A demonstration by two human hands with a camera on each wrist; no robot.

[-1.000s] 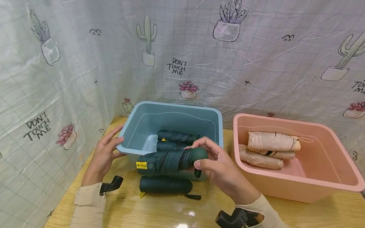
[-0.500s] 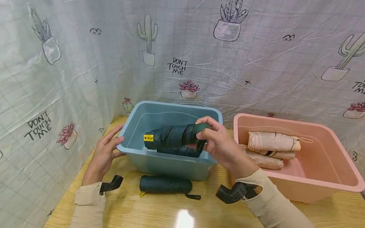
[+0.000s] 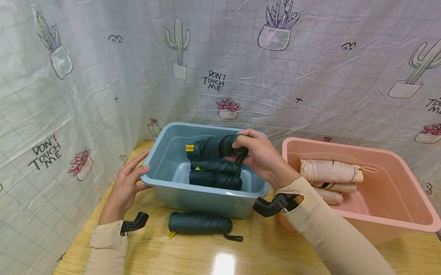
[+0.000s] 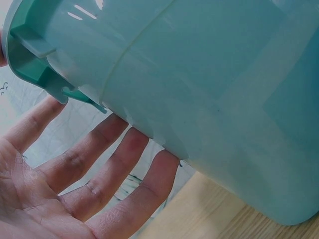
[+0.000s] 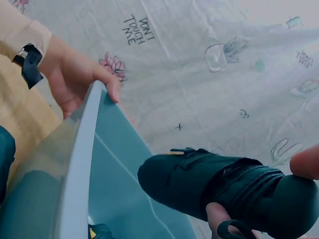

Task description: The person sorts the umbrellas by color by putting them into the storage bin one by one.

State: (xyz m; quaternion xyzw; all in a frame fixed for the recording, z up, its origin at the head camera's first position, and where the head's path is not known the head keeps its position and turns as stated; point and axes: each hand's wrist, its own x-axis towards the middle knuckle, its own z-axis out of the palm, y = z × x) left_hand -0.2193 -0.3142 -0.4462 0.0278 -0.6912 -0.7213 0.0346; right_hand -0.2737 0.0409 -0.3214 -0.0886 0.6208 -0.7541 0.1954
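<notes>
My right hand (image 3: 261, 156) grips the handle end of a folded dark green umbrella (image 3: 209, 148), held over the back of the blue bin (image 3: 205, 189). A yellow tag shows at its left end, and a strap loop hangs by my fingers. Below it, two more dark green umbrellas (image 3: 215, 180) lie side by side inside the bin. On the table in front lies another dark green umbrella (image 3: 200, 224). My left hand (image 3: 126, 185) holds the bin's left end, thumb over the rim; in the left wrist view its fingers (image 4: 112, 172) lie against the outer wall (image 4: 199, 99).
A pink bin (image 3: 364, 217) stands to the right of the blue one, with several folded beige umbrellas (image 3: 330, 172) in it. Both bins stand on a wooden table (image 3: 170, 265). A printed cloth (image 3: 231, 55) hangs closely behind and along the left.
My right hand has carried the umbrella from in front of the blue bin, over its front rim, towards its back wall. My left hand has stayed in place.
</notes>
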